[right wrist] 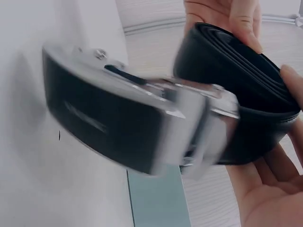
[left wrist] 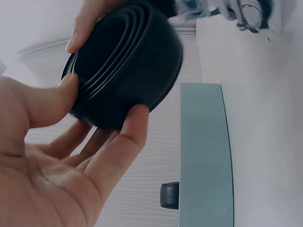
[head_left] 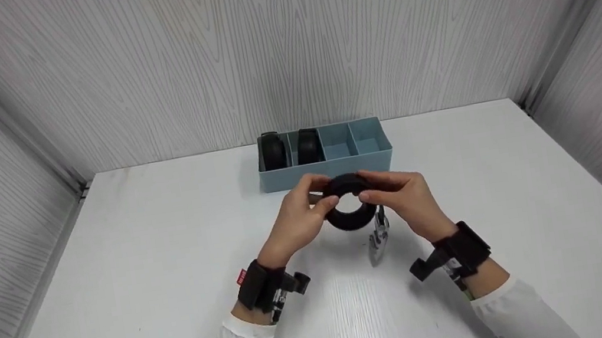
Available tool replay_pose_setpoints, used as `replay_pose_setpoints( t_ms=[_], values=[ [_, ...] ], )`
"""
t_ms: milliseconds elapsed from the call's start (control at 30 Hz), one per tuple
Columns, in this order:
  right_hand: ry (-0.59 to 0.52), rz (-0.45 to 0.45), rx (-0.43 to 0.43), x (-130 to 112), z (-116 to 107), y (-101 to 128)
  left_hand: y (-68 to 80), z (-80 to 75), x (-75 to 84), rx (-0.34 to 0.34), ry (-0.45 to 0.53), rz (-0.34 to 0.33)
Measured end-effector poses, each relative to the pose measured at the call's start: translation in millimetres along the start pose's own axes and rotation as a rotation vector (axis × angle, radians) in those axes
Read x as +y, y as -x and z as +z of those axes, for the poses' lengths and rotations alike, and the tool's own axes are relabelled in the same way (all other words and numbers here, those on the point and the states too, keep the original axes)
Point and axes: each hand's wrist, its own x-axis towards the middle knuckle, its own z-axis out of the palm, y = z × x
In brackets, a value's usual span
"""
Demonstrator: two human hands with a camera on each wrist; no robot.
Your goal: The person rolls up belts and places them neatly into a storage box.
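A black belt, rolled into a coil with an open centre, is held up above the white table between both hands. My left hand pinches its left side, thumb on the coil's near edge and fingers round the outside, as the left wrist view shows on the belt. On the opposite side my right hand pinches the coil between thumb and fingers. From the coil's right side hangs a silver buckle; in the right wrist view the buckle shows a dark faceplate and is blurred.
Behind the hands stands a blue-grey divided box against the back wall. Its two left compartments hold black rolled belts, one at far left and another beside it; two right compartments show bare floors. Wood-grain panels enclose the table.
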Motion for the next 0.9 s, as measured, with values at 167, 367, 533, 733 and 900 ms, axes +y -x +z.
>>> replay_pose_setpoints(
  t_ms=[167, 367, 533, 733, 900],
  values=[
    [-0.008, -0.002, 0.060, 2, -1, -1, -1.2, -1.2, -1.2, 0.048, 0.066, -0.016],
    [0.040, 0.024, -0.011, -2, -8, -3, -0.4, -4.6, 1.4, -0.033, 0.059, -0.089],
    [0.148, 0.065, -0.138, -7, -13, -1, 1.4, -5.8, 3.1, -0.152, -0.043, -0.101],
    [0.155, 0.051, -0.127, -7, -10, 0, 1.8, -2.3, 2.3, -0.103, -0.075, -0.060],
    [0.088, -0.015, 0.004, -4, -4, -1, 0.8, -0.9, 0.6, 0.028, -0.005, -0.017]
  ],
)
